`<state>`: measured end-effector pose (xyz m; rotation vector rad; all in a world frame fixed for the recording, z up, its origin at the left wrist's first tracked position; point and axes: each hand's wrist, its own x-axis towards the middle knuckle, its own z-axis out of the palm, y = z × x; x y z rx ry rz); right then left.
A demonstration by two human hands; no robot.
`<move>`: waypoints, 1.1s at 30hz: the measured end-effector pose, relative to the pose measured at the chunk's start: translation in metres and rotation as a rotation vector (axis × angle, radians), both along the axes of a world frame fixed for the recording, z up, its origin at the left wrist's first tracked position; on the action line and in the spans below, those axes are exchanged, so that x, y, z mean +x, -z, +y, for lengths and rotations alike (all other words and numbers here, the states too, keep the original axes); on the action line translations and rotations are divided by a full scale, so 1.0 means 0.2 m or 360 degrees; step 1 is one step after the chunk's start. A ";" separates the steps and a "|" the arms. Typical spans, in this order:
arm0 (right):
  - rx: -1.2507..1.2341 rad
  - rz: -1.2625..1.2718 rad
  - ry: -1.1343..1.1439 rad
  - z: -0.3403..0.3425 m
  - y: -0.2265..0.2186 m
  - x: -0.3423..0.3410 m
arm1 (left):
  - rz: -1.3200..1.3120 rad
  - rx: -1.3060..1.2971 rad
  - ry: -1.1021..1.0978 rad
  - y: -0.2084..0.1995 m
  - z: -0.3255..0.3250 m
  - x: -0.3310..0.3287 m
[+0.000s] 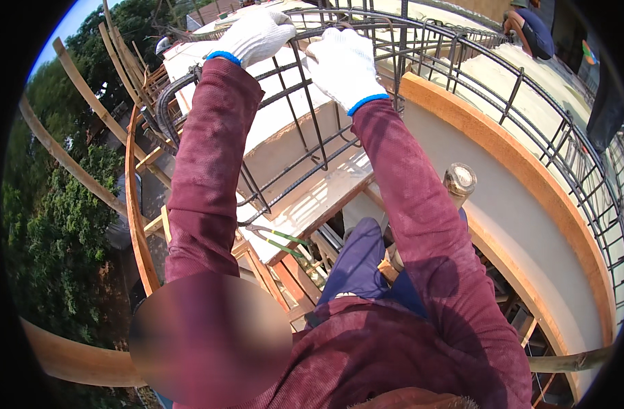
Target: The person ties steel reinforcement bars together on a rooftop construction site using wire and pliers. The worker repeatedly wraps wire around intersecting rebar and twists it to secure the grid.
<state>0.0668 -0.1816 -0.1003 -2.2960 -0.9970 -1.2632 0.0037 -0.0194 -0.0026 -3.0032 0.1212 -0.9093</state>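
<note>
Both my hands wear white knit gloves with blue cuffs and reach to the top of a curved rebar cage [312, 146]. My left hand [254, 37] lies over the top bars, its fingers closed and pointing right; what they hold is hidden. Close by on the right, my right hand [346, 67] has its fingers curled at the upper rebar, beside an upright stirrup. Green-handled pliers or cutters [279, 238] rest on the ledge edge below the cage, out of both hands. The cage hangs over a pale step-like form [291, 140].
Curved timber form boards [506, 140] sweep down the right, with more rebar [554, 146] beyond. A clear bottle or jar [461, 179] stands by my right forearm. Bent wooden poles [80, 167] and a drop with trees lie left. One person [530, 31] crouches far right.
</note>
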 end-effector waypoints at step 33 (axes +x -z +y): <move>-0.0411 -0.0363 -0.0777 -0.33 -0.52 -0.05 | -0.1119 0.0043 0.0482 0.21 -0.13 -0.26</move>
